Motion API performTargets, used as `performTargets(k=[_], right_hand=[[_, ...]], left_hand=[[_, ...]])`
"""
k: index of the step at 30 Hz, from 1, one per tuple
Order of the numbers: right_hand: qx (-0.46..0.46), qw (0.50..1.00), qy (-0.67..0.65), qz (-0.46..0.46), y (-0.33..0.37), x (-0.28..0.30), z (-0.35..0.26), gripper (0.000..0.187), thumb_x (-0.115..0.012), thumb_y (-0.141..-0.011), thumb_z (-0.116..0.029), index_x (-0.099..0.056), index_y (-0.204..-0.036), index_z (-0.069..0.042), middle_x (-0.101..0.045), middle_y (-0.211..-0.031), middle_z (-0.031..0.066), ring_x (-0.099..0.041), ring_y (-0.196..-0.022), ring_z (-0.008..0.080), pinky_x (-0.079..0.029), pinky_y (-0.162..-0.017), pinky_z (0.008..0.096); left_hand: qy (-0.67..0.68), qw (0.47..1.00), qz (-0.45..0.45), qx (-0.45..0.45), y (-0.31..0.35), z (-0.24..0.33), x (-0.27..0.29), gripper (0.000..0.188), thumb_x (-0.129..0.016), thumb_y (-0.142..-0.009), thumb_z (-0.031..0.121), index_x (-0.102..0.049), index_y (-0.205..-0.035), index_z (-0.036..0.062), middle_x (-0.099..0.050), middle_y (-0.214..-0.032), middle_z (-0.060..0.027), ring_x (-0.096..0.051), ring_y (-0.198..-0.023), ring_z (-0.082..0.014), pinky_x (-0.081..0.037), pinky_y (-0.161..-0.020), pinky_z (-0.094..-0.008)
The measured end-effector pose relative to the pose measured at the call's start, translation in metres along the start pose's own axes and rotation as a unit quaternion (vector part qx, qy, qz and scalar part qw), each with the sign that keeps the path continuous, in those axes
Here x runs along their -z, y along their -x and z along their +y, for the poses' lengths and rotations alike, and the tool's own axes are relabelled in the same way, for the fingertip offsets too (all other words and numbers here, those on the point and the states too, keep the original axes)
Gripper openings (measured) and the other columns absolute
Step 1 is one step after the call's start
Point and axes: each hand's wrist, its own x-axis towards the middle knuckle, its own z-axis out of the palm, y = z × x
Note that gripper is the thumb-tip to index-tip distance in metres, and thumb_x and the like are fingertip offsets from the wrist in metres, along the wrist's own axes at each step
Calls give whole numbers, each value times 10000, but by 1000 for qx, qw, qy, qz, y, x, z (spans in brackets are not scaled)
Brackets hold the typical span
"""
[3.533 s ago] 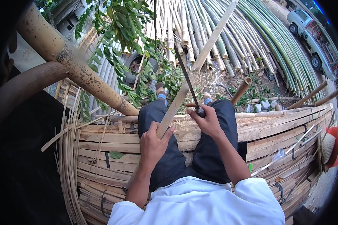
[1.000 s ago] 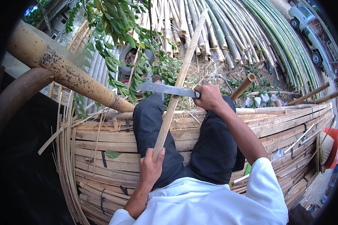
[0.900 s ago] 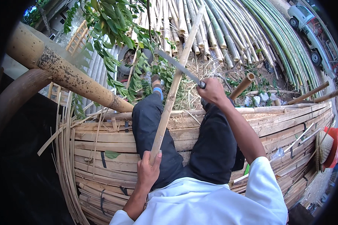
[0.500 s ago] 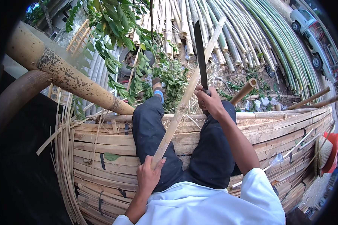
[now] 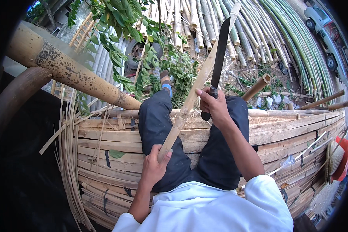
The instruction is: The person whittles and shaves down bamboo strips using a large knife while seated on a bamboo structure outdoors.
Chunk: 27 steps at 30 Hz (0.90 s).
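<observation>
My left hand (image 5: 154,166) is closed round the near end of a long split bamboo strip (image 5: 192,98), which slants up and away to the right across my lap. A machete (image 5: 219,52) with a dark blade and dark handle is held in my right hand (image 5: 214,106), close to the strip's right side. Its blade points away from me and overlaps the strip's far part in view; whether they touch I cannot tell. The right thumb lies up near the strip's edge. Both of my knees are spread under the strip.
I sit on a stack of bundled bamboo slats (image 5: 104,149). A thick bamboo pole (image 5: 71,73) crosses at the left, beside thin loose strips (image 5: 67,166). Leafy branches (image 5: 116,42) hang ahead. Beyond lie many bamboo poles (image 5: 255,34). Hats (image 5: 336,158) rest at the right.
The machete has tilted to the right, its flat side now more in view. My right hand has turned, and the strip's far end has swung slightly right and farther away.
</observation>
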Motion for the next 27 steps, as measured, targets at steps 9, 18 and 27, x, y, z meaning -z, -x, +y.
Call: performTargets(k=[9, 18, 27], right_hand=[[83, 921, 367, -100, 33, -11, 10, 218, -710, -837, -230, -652, -855, -20, -515, -527, 27, -517, -448, 139, -396, -450, 314], [191, 761, 611, -109, 50, -17, 20, 166, -705, -682, -240, -665, -760, -99, -607, -573, 132, -628, -558, 331, -504, -539, 426], [212, 706, 671, -76, 43, -15, 26, 140, -682, -607, -216, -652, -681, -101, -558, -509, 124, -604, -507, 313, -477, -493, 416]], left_hand=[[242, 963, -83, 89, -38, 42, 2, 354, -488, -1000, 392, -527, -917, 50, -434, -588, 42, -392, -499, -26, -324, -455, -198], [61, 998, 2, -6, -27, 44, -12, 348, -491, -1000, 341, -532, -1042, -2, -629, -747, -176, -662, -700, -367, -476, -575, -388], [-26, 995, 52, -80, -22, 53, -9, 337, -489, -994, 301, -520, -1155, 7, -649, -903, -269, -619, -845, -472, -502, -634, -503]])
